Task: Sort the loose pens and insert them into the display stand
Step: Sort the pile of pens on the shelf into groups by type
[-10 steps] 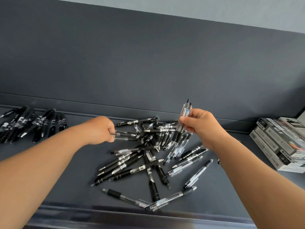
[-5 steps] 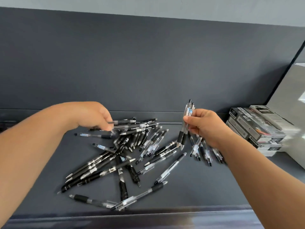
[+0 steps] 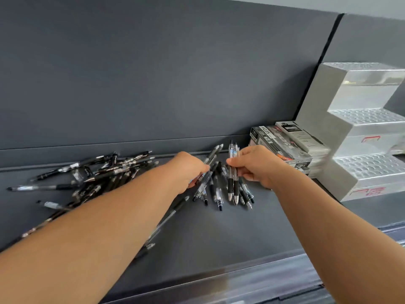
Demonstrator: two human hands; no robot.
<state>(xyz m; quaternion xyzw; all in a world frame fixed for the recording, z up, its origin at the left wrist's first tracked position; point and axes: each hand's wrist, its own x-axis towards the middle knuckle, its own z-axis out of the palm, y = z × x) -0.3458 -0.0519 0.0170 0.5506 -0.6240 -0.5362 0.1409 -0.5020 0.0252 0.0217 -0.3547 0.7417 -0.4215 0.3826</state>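
My right hand [image 3: 255, 166] is clamped on a small bunch of clear plastic pens with black rubber grips [image 3: 230, 183]. The thumb and the curled fingers pinch them in their upper half, so they stand almost upright with the tips down, just over the dark grey shelf [image 3: 219, 238]. I count two of them for sure; whether a third is behind them, I cannot tell.

My left hand [image 3: 190, 170] is just beside the right one, on its left. Its fingers are curled around a dark pen with a clear lower barrel [image 3: 212, 155]. This pen is tilted, and its top end points up and to the right, toward the bunch. This part is blurred, so I cannot tell if it is one pen or two.

Under both hands a small group of similar pens [image 3: 215, 195] lies on the shelf, roughly parallel, with the tips toward me. To the left, well apart from this group, a loose heap of black pens [image 3: 109, 172] lies in all directions, partly hidden by my left forearm.

On the right, near my right hand, a stack of printed cardboard pen boxes [image 3: 282, 145] sits against the dark grey back panel [image 3: 153, 73]. Just beside the boxes, on their right, stands the silver stepped display stand [image 3: 361, 132]. It has a dimpled pattern on its steps and red marks on two front faces.
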